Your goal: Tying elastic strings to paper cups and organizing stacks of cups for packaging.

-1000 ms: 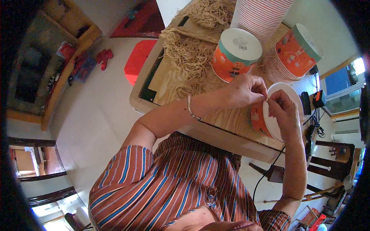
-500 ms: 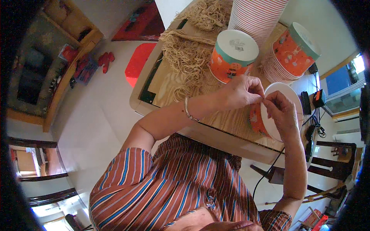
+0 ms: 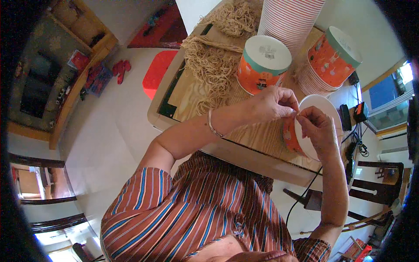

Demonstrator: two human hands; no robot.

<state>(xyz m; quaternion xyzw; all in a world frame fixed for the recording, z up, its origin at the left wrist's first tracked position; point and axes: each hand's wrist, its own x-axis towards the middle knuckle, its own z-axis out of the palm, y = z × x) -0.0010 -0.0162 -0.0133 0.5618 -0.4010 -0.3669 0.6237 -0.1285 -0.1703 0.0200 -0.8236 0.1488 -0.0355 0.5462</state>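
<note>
we see our left hand (image 3: 273,104) and right hand (image 3: 318,129) meeting at the rim of a round orange paper tub with a white inside (image 3: 312,126), which lies tipped on its side on the pale wooden table (image 3: 257,135), near its front edge. the fingers of both hands are pinched together, grasping something thin at the rim; we cannot tell what it is. a thin silver bangle (image 3: 211,123) sits on our left wrist. behind the hands stand 2 upturned orange tubs with pale bases (image 3: 263,63), a tall stack of striped tubs (image 3: 290,17) and a loose heap of tan string (image 3: 209,65). black cables (image 3: 355,142) trail off the table's right side.
</note>
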